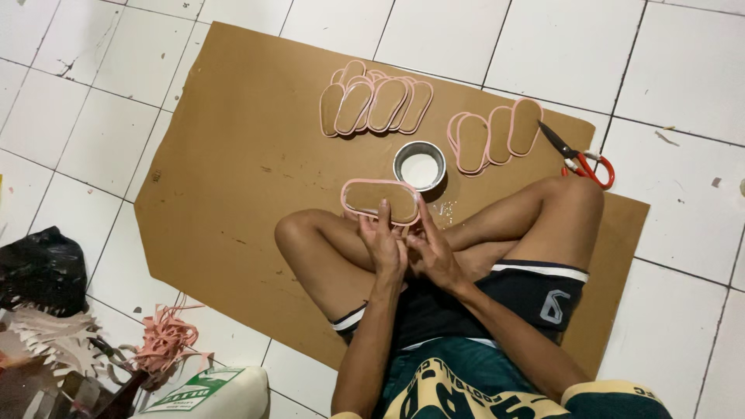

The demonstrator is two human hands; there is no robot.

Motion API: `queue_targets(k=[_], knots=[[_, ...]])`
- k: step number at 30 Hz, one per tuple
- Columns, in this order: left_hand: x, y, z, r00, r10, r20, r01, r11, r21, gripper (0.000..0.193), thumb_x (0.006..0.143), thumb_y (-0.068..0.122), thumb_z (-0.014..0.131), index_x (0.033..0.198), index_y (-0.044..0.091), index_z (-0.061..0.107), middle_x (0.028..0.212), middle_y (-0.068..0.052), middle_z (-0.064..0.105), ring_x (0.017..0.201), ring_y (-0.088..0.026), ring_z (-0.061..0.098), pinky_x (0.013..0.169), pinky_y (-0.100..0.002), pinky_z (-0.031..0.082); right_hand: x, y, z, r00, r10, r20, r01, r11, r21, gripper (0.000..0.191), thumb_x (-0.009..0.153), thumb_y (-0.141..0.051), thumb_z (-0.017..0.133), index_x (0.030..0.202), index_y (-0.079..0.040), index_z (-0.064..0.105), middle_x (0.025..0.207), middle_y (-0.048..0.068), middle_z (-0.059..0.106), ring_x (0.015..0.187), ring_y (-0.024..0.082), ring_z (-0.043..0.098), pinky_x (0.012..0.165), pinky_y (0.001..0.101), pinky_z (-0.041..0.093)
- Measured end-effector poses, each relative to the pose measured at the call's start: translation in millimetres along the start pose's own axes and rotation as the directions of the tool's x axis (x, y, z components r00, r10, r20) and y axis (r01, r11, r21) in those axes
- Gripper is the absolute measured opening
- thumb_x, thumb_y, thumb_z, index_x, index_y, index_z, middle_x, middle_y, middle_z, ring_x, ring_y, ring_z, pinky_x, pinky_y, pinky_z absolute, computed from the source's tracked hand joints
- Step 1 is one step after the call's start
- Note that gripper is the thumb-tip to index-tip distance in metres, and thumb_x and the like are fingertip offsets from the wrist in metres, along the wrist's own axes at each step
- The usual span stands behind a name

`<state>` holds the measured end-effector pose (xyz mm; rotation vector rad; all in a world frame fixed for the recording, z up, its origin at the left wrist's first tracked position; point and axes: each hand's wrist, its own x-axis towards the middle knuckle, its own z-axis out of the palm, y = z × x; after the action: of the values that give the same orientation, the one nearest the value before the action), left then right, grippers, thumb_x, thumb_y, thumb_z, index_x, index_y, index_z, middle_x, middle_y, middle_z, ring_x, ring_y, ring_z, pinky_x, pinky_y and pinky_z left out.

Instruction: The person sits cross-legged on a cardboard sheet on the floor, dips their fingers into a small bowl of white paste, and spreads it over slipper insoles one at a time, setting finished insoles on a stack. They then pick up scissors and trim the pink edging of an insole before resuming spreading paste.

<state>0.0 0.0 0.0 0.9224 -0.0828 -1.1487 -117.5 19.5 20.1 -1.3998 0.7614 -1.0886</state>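
The left hand and right hand are both clamped on a pink-rimmed brown sole piece, fingers pressing its near edge above the person's crossed legs. Just beyond it on the brown cardboard sheet stands a round metal tin, open, its inside pale; whether it holds anything cannot be told. Two fanned stacks of matching soles lie farther off. Red-handled scissors rest at the cardboard's edge. Pink trimmed strips lie heaped on the tiled floor
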Motion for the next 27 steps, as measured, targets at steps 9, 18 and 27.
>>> queue_targets(k=[9,18,27], knots=[[29,6,5,0.989,0.146,0.032,-0.139,0.979,-0.151,0.048,0.099,0.006,0.064,0.142,0.009,0.042,0.137,-0.010,0.056,0.121,-0.025,0.061,0.096,-0.049,0.060,2,-18,-16,0.959,0.283,-0.019,-0.278,0.923,-0.267,0.065,0.101,-0.025,0.051,0.163,-0.012,0.035,0.104,0.013,0.049,0.082,0.020,0.057,0.075,0.0325,0.054],[22,-17,3,0.995,0.093,0.034,-0.082,0.966,-0.245,0.050,0.098,0.008,0.065,0.142,0.011,0.043,0.137,-0.012,0.057,0.123,-0.028,0.061,0.101,-0.049,0.058,6,9,-14,0.998,0.050,-0.026,-0.057,0.935,-0.349,0.066,0.104,-0.027,0.053,0.163,-0.009,0.031,0.126,0.018,0.058,0.111,0.026,0.060,0.100,0.0374,0.050],[-1,-14,-25,0.963,0.034,0.269,-0.041,0.999,0.021,0.090,0.093,0.000,0.073,0.148,0.050,0.023,0.131,-0.005,0.062,0.115,-0.021,0.066,0.097,-0.040,0.059,44,28,-40,0.969,0.128,-0.212,-0.092,0.981,0.173,0.083,0.095,-0.003,0.068,0.164,-0.011,0.022,0.118,0.010,0.063,0.108,0.017,0.063,0.095,0.0316,0.055]])
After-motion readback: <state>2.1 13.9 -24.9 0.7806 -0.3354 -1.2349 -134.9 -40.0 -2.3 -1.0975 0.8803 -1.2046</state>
